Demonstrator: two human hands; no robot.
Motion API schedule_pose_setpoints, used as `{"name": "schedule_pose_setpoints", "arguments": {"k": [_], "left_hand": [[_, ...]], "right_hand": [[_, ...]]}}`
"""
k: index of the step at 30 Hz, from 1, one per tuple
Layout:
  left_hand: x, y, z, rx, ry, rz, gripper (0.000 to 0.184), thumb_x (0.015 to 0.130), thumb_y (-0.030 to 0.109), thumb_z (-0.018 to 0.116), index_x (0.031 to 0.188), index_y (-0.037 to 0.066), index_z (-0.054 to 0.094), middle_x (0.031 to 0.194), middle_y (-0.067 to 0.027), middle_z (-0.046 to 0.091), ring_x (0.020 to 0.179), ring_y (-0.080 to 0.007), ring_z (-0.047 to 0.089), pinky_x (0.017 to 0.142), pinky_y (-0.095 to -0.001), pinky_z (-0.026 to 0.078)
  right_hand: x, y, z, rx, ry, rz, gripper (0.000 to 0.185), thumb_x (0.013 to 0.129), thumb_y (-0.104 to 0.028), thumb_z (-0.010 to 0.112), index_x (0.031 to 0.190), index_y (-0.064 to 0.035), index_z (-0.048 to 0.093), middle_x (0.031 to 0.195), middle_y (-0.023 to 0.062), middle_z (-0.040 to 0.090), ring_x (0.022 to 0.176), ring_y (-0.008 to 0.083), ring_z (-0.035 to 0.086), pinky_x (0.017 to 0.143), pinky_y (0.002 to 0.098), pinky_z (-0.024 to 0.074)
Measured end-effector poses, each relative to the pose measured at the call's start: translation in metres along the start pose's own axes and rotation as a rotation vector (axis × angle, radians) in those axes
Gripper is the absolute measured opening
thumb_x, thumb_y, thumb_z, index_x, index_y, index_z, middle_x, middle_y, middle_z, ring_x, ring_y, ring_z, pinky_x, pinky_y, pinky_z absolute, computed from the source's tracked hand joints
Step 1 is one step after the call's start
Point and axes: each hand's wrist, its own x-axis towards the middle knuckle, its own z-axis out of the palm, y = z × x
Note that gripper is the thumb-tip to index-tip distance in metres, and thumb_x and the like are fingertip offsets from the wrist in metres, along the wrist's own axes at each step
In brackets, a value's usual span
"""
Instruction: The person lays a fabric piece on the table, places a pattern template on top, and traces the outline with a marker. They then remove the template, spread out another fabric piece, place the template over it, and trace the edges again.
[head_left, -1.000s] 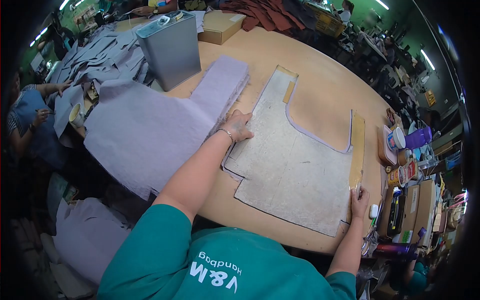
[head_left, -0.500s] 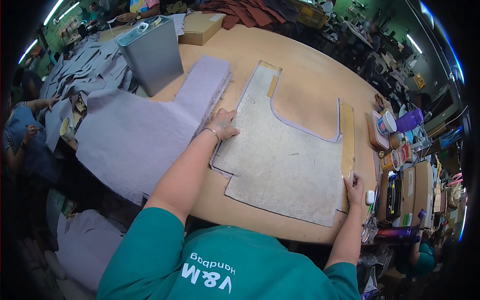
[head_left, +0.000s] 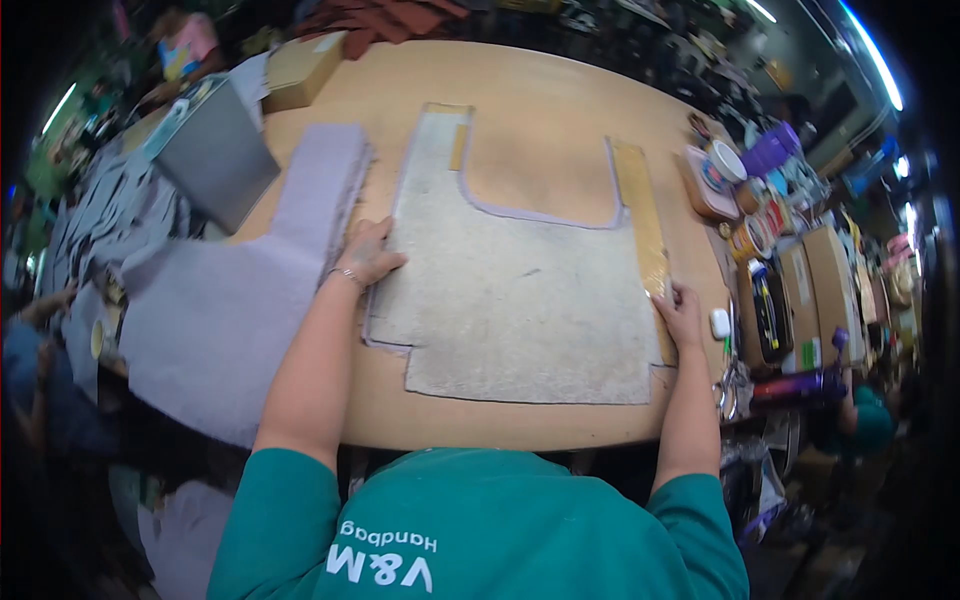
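Observation:
A worn whitish pattern template point(head_left: 520, 300) with a U-shaped cutout and yellow tape strips lies flat on the table. Thin lilac fabric edges show around parts of its outline. My left hand point(head_left: 370, 252) rests at its left edge, fingers spread and thumb on the template. At the taped right edge, my right hand point(head_left: 682, 314) pinches the template between thumb and fingers. Left of my left hand lies a thick stack of lilac fabric pieces point(head_left: 225, 310), cut in a similar shape with frayed edges.
A metal tin point(head_left: 220, 155) stands behind the lilac stack, near a cardboard box point(head_left: 305, 72). Grey cut pieces point(head_left: 125, 190) pile up at the left, where another person's hands show. Along the right edge are scissors point(head_left: 732, 390), a white case point(head_left: 719, 323), tubs and boxes.
The view has turned, so the table things appear shifted left. The template's bottom edge now looks more level in view. Both my hands keep their places at its edges.

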Motion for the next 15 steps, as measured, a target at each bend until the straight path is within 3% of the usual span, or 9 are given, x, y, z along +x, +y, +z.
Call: {"name": "schedule_pose_setpoints", "arguments": {"k": [9,15], "left_hand": [[0.002,-0.002,0.0,-0.084,-0.023,0.038,0.071,0.06,0.019,0.067,0.123,0.0,0.038,0.103,-0.0167,0.044,0.095,-0.027,0.048,0.085,-0.0306,0.038],[0.023,-0.043,0.012,-0.193,-0.042,0.06,0.07,0.062,0.014,0.066,0.124,0.001,0.037,0.105,-0.0161,0.044,0.096,-0.0246,0.048,0.084,-0.0311,0.039]], "right_hand": [[-0.006,-0.022,-0.007,-0.047,0.038,0.043,0.051,0.06,-0.03,0.073,0.099,-0.0018,0.057,0.089,0.0151,0.053,0.082,0.0253,0.054,0.074,0.0319,0.0443],[-0.006,-0.021,-0.005,-0.023,0.028,0.064,0.052,0.059,-0.033,0.073,0.098,-0.0024,0.058,0.089,0.0153,0.053,0.084,0.0268,0.053,0.076,0.0325,0.0435]]}}
